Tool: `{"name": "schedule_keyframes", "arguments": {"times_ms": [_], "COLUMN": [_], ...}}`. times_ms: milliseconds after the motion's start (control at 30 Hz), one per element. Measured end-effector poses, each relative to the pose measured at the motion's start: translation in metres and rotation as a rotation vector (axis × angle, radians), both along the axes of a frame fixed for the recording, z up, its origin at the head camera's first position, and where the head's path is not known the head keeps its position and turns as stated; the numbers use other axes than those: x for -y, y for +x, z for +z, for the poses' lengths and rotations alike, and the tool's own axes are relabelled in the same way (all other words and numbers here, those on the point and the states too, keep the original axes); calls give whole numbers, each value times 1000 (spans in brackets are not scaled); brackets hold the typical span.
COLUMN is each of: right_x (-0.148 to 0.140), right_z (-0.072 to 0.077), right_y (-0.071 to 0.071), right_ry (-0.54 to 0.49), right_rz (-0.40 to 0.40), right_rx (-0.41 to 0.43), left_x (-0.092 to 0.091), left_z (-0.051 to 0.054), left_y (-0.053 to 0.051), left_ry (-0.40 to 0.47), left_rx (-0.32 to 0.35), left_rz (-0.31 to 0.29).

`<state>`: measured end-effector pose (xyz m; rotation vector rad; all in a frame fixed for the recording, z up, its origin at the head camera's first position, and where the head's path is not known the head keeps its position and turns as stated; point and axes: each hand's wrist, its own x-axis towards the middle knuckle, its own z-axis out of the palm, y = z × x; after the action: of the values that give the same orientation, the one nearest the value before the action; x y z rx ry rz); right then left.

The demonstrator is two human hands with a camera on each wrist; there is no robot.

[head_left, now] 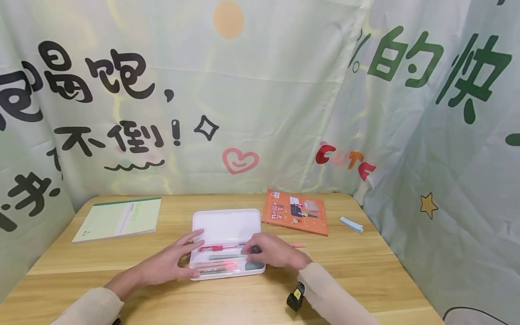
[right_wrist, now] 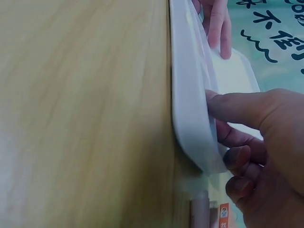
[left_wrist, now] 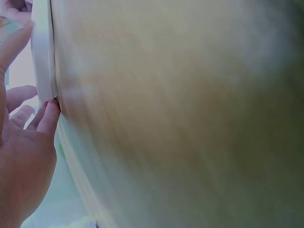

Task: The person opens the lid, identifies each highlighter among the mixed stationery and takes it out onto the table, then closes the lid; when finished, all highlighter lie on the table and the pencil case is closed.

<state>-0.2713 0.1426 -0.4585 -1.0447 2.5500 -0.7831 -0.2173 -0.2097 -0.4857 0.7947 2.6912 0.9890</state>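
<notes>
Bracketing pencil case: spread left hand touching edge; right hand opposite, grip unclear.

Wooden table: pale-green notebook, open white pencil case, orange book, pink stick, pale-blue strip.

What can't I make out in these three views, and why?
Head: what, if anything, the right hand grips; its own fingers cover it.
Head: the left end of the pink item; the right hand hides it.
Right wrist: the inside of the pencil case; its side wall blocks it.
Right wrist: most of the orange book; the bottom edge cuts it off.
</notes>
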Motion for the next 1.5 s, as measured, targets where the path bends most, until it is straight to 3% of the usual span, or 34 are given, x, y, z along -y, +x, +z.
{"name": "schedule_keyframes", "arguments": {"times_ms": [300, 600, 967, 1300, 1500], "right_x": [4, -14, -70, -128, -151], "right_z": [5, 9, 19, 7, -2], "right_y": [-2, 0, 8, 24, 32], "right_ry": [35, -107, -161, -207, -191], "right_rz": [4, -110, -195, -215, -236], "right_rx": [7, 39, -54, -85, -49], "left_x": [0, 0, 0, 1, 1], "left_z": [-1, -1, -2, -1, -1], "left_y": [-1, -2, -3, 0, -2], "left_ry": [0, 11, 7, 2, -1], "left_rx": [2, 1, 1, -4, -1], "left_rz": [2, -6, -6, -6, -2]}}
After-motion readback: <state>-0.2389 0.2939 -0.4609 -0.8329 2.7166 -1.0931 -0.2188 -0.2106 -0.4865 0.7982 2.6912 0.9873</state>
